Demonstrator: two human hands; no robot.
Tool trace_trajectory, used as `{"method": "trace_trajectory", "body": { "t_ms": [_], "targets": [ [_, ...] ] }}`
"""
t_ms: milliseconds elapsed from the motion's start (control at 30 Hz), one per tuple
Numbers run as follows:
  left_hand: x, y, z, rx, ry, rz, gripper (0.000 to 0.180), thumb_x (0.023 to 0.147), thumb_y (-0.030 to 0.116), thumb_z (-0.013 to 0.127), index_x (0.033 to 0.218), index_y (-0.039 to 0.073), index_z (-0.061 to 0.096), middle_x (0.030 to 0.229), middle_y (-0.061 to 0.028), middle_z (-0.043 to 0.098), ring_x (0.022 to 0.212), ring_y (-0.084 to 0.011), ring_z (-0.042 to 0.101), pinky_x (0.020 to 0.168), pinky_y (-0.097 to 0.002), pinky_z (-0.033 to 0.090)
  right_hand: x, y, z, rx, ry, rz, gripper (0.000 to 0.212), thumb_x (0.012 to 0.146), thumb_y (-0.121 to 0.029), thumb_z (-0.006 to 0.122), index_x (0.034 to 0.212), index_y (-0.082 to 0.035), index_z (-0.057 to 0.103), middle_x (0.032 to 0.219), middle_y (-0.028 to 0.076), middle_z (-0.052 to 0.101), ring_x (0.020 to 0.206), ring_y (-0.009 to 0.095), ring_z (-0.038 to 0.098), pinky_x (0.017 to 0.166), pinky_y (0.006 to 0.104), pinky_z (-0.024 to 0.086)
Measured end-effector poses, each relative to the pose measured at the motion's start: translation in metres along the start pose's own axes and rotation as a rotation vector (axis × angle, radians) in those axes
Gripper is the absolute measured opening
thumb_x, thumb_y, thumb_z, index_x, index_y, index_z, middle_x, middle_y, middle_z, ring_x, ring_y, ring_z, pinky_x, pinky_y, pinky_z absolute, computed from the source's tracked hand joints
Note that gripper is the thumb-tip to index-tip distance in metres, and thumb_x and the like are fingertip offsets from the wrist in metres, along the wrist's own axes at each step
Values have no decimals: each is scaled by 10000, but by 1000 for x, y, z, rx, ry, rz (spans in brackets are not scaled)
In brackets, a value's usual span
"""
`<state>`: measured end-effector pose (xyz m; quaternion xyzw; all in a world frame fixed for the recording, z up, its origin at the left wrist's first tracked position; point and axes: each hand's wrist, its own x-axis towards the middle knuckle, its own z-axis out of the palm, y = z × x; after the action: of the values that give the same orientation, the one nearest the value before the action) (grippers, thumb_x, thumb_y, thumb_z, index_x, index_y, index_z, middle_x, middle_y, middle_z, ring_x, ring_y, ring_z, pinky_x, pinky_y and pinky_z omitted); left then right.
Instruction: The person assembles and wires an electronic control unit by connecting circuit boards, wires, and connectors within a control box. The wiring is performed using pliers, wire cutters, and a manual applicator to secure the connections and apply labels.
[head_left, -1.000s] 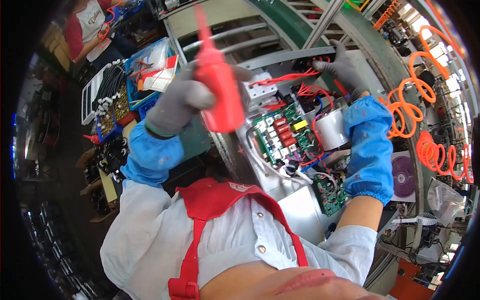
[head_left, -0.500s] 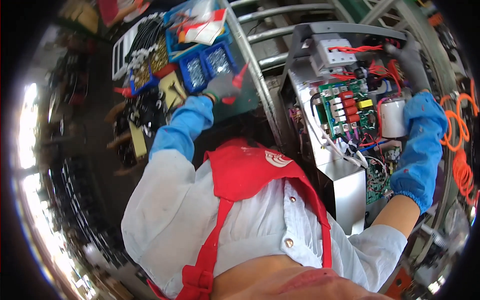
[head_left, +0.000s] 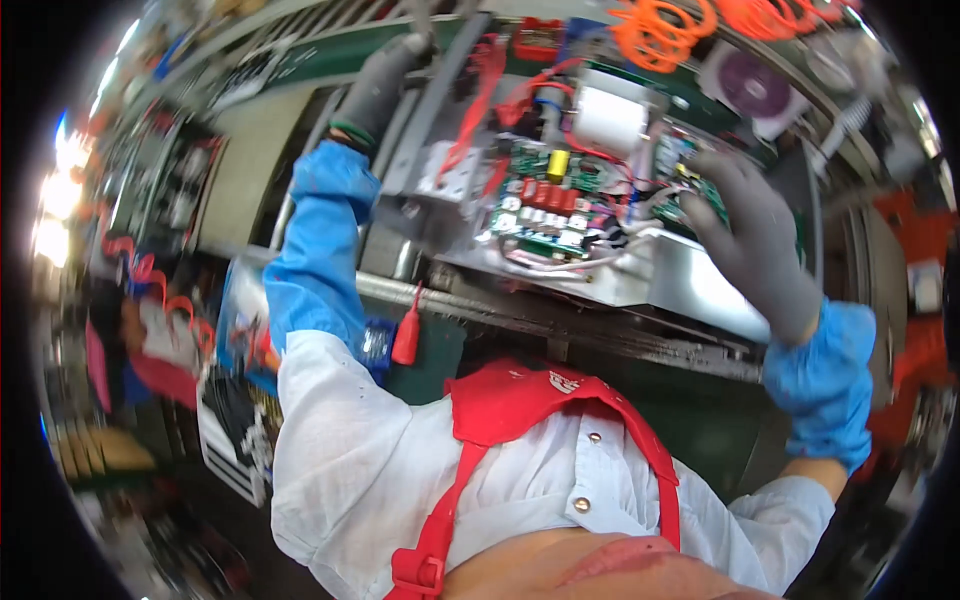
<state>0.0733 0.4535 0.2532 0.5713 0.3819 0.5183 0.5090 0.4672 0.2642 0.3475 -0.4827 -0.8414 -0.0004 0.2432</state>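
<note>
A grey metal equipment chassis (head_left: 478, 268) lies open in front of me. Inside it are a green circuit board (head_left: 535, 240) with red and white components, a white cylinder (head_left: 610, 118) and red wires (head_left: 470, 110). My left hand (head_left: 380, 88), in a grey glove, is at the chassis's far left corner; its fingertips are blurred, and whether they grip anything is unclear. Above the bright metal box (head_left: 700, 285) at the right end, my gloved right hand (head_left: 755, 235) hovers, fingers apart and holding nothing, its fingertips near a second green board (head_left: 708, 195).
Orange coiled hose (head_left: 660, 35) and a purple-centred reel (head_left: 752, 82) lie beyond the chassis. A metal rail (head_left: 560, 318) runs along the near side. A red-handled tool (head_left: 407, 335) lies beside a blue bin (head_left: 377, 345) at the lower left.
The view has turned to the right. My left hand has left the small-parts bins for the chassis's left corner. My right hand has moved from the chassis's far end to above its right end.
</note>
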Motion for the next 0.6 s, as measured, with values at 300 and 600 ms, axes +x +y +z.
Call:
{"method": "trace_trajectory", "body": {
  "t_ms": [300,600],
  "targets": [
    [128,-35,72,-352,-281,-147,394,873,379,602,1076,44,640,889,-111,692,808,-209,656,679,-303,528,-130,12,31,-217,587,345,229,881,-191,567,993,3,616,969,155,631,855,339,606,782,424,474],
    [88,-29,73,-580,-125,-206,285,861,334,616,897,51,628,717,-58,578,806,-225,606,791,-346,465,-124,68,43,-439,630,174,242,875,-237,444,854,-71,619,796,78,621,717,254,594,727,383,442]
  ]
}}
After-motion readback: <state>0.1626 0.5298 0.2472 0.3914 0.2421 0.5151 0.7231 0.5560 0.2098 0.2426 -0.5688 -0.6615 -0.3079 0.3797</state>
